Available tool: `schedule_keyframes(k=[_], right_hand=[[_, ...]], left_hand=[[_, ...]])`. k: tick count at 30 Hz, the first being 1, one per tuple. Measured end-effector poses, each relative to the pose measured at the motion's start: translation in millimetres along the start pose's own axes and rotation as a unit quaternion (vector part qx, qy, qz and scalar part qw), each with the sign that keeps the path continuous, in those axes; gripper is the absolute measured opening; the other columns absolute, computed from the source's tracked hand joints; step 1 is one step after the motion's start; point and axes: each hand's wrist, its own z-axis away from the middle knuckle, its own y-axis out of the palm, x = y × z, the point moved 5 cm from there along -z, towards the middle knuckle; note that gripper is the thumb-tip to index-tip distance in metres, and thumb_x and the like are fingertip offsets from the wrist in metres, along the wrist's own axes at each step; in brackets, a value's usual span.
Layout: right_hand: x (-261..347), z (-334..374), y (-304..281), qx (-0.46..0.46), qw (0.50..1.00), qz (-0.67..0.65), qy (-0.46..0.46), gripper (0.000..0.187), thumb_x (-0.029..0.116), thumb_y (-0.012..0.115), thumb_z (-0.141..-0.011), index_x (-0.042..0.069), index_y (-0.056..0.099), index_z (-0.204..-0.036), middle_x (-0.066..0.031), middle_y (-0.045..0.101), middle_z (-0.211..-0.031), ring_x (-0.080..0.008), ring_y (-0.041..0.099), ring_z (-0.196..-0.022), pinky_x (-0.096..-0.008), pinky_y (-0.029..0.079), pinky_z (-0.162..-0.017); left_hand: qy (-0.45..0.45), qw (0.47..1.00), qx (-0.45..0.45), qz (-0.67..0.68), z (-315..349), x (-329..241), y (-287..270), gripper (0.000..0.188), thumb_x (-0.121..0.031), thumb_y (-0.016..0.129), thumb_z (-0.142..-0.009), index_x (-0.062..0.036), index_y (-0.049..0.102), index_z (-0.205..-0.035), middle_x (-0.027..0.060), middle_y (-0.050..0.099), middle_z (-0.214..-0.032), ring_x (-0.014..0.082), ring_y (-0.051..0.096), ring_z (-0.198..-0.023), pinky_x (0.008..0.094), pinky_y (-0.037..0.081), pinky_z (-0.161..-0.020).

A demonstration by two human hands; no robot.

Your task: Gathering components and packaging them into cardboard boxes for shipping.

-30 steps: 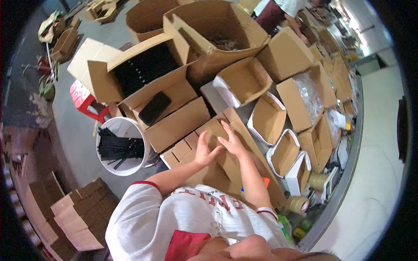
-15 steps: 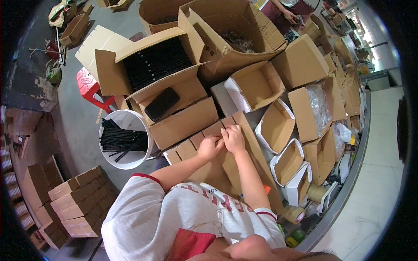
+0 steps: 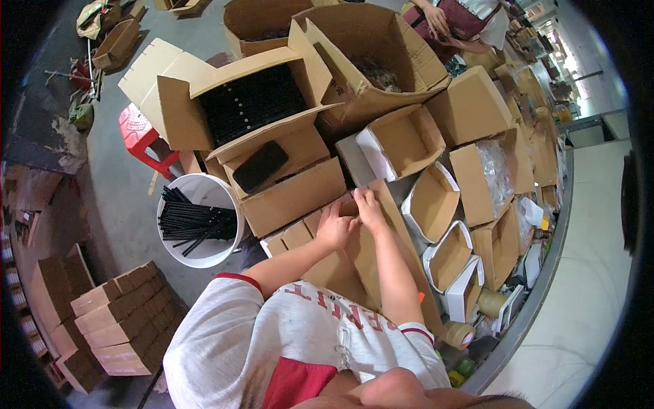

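Brown cardboard with creased panels and slotted flaps (image 3: pixel 320 269) lies in front of me, a partly folded carton. My left hand (image 3: pixel 335 228) grips a flap near its far edge, with the thumb stretched toward the other hand. Right beside it, my right hand (image 3: pixel 370 213) has its fingers curled over the upper edge of the same cardboard. The two hands nearly touch, and the edge between them is partly hidden. Just beyond stands an open carton (image 3: pixel 296 208) with a black oblong piece (image 3: pixel 261 166) lying on its flap.
A carton packed with black pieces (image 3: pixel 255 102) stands farther back. At left are a white bucket (image 3: pixel 197 256) of black rods, a red stool (image 3: pixel 139 136) and stacked cartons (image 3: pixel 119 317). Small open boxes (image 3: pixel 431 204) and tape rolls (image 3: pixel 458 335) line the right. A co-worker's hand (image 3: pixel 436 19) shows far off.
My hands have shifted slightly on the cardboard; the left fingers have spread from a closer pinch and the right fingers reach farther over the edge. The co-worker's hands have moved.
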Motion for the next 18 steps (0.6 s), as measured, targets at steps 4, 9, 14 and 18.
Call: schedule_keyframes(k=[4, 9, 14, 18], right_hand=[[-3.5, 66.3, -52.3, -0.084, 0.994, -0.053, -0.041, 0.042, 0.038, 0.058, -0.091, 0.006, 0.051, -0.116, -0.0141, 0.058, -0.109, -0.0246, 0.055, -0.101, -0.0375, 0.043, -0.089], [-7.1, 234.0, -109.4, -0.081, 0.951, 0.228, 0.195, 0.061, 0.04, 0.063, -0.084, 0.011, 0.044, -0.134, -0.0209, 0.055, -0.126, -0.0375, 0.055, -0.112, -0.0442, 0.043, -0.095], [-87.2, 278.8, -70.4, -0.127, 0.966, 0.176, 0.141, 0.052, 0.036, 0.071, -0.077, 0.01, 0.053, -0.118, -0.0198, 0.063, -0.104, -0.0379, 0.061, -0.095, -0.0452, 0.047, -0.081], [-13.2, 243.4, -77.7, -0.185, 0.967, 0.121, 0.129, 0.044, 0.028, 0.077, -0.072, 0.008, 0.053, -0.103, -0.0173, 0.062, -0.095, -0.037, 0.06, -0.087, -0.0427, 0.047, -0.076]], left_hand=[[-0.074, 0.984, 0.071, 0.143, -1.5, 4.6, 0.4, 0.032, -0.029, 0.063, -0.086, -0.0085, 0.056, -0.11, 0.0156, 0.065, -0.103, 0.0342, 0.061, -0.097, 0.0439, 0.049, -0.082], [-0.109, 0.953, 0.049, 0.278, -10.2, 10.7, -1.8, 0.027, -0.015, 0.071, -0.079, -0.0056, 0.059, -0.101, 0.0128, 0.069, -0.091, 0.028, 0.067, -0.083, 0.0367, 0.052, -0.073], [-0.126, 0.954, 0.089, 0.258, -18.1, 9.5, 4.1, 0.03, -0.014, 0.075, -0.078, -0.0022, 0.06, -0.101, 0.0119, 0.068, -0.085, 0.021, 0.066, -0.079, 0.0326, 0.052, -0.072], [-0.128, 0.959, 0.116, 0.224, -24.4, 15.6, 2.1, 0.028, -0.018, 0.073, -0.08, -0.0019, 0.062, -0.1, 0.0121, 0.068, -0.087, 0.0216, 0.065, -0.077, 0.0331, 0.052, -0.072]])
